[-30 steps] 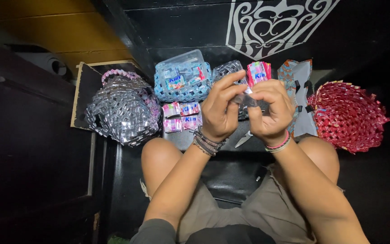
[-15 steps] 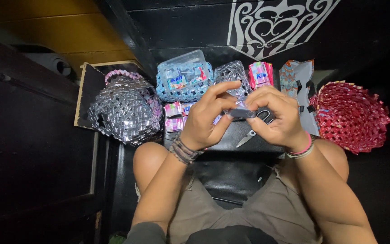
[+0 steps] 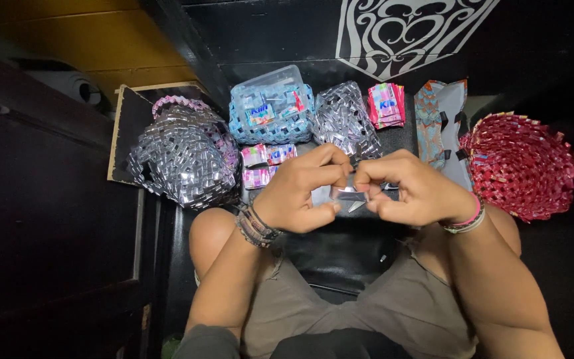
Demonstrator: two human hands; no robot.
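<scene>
My left hand (image 3: pixel 303 193) and my right hand (image 3: pixel 410 189) meet over my knees, both pinching a small folded silver foil strip (image 3: pixel 345 195) between fingertips and thumbs. Just beyond the hands lie small pink and blue folded wrapper pieces (image 3: pixel 267 165) on the dark surface. A silver woven piece (image 3: pixel 343 119) lies right behind my fingers. Woven bracelets sit on both wrists.
A silver woven bag with a pink handle (image 3: pixel 184 156) stands at the left. A blue woven basket holding a clear plastic box (image 3: pixel 270 110) is behind. A stack of pink wrappers (image 3: pixel 386 105), a patterned pouch (image 3: pixel 441 129) and a red woven basket (image 3: pixel 523 166) are at the right.
Both hands have come down and closer to my knees, still working the silver strip. The view has shifted slightly, and the pink wrapper stack behind is uncovered.
</scene>
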